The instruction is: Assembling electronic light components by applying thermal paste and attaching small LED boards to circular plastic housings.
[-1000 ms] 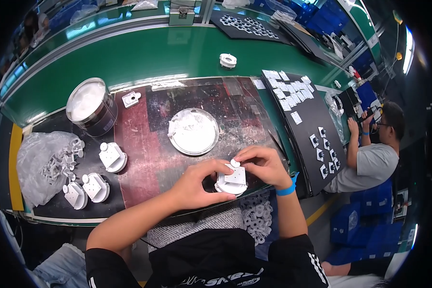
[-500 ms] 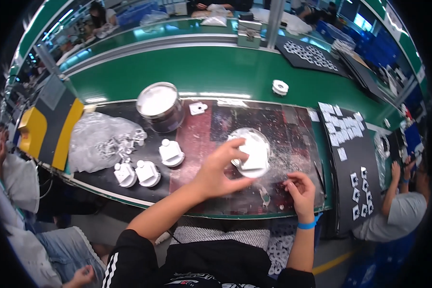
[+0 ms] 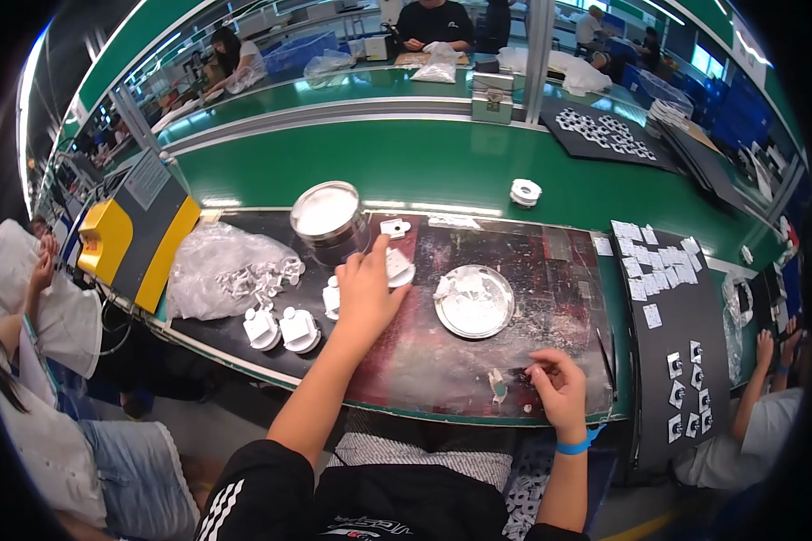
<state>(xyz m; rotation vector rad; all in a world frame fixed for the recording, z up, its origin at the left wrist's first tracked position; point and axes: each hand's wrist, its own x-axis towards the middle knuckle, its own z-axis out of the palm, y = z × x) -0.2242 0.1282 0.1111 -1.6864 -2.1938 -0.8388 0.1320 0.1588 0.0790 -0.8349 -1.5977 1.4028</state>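
My left hand [image 3: 368, 287] is closed on a white plastic part [image 3: 399, 267] with a round base, partly hidden by the fingers. It is left of a shallow round metal dish [image 3: 475, 303] smeared with white. Behind that hand, another white part [image 3: 332, 299] is mostly covered. Two similar white parts [image 3: 299, 330] stand to its left, each with a square block and small knob on a round base. My right hand [image 3: 558, 388] hovers low at the bench's front right, fingers curled and thumb near the index finger. Whatever they may pinch is too small to tell.
A metal tin [image 3: 328, 216] of white material stands at the back left, beside a plastic bag [image 3: 235, 270] with small white pieces. Black boards [image 3: 663, 347] with white pieces lie right. A yellow-grey machine [image 3: 140, 234] stands far left. People sit on both sides.
My left hand has carried the white part from above the metal dish leftward, toward the other white parts. The dish now shows uncovered. My right hand stays about where it was.
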